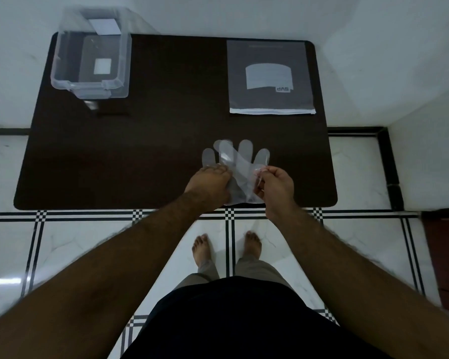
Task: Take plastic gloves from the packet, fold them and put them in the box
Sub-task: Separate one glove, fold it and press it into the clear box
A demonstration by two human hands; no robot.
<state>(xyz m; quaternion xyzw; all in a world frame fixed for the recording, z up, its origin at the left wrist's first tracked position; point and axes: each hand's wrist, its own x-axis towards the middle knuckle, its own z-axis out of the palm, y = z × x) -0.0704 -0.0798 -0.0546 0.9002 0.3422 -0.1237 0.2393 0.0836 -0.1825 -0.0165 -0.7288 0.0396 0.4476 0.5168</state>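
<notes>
A clear plastic glove (237, 164) lies near the front edge of the dark table (166, 130), fingers pointing away from me. My left hand (210, 185) presses down on the glove's left side. My right hand (276, 186) pinches the glove's right edge and lifts it off the table, so part of the film is turned over toward the left. The grey packet (270, 76) of gloves lies flat at the back right. A clear plastic box (91, 55) stands open at the back left corner.
A white wall runs behind and to the right of the table. Below the front edge is a white tiled floor with black checked lines, where my bare feet (227, 248) stand. A brown piece of furniture (446, 255) sits at the right.
</notes>
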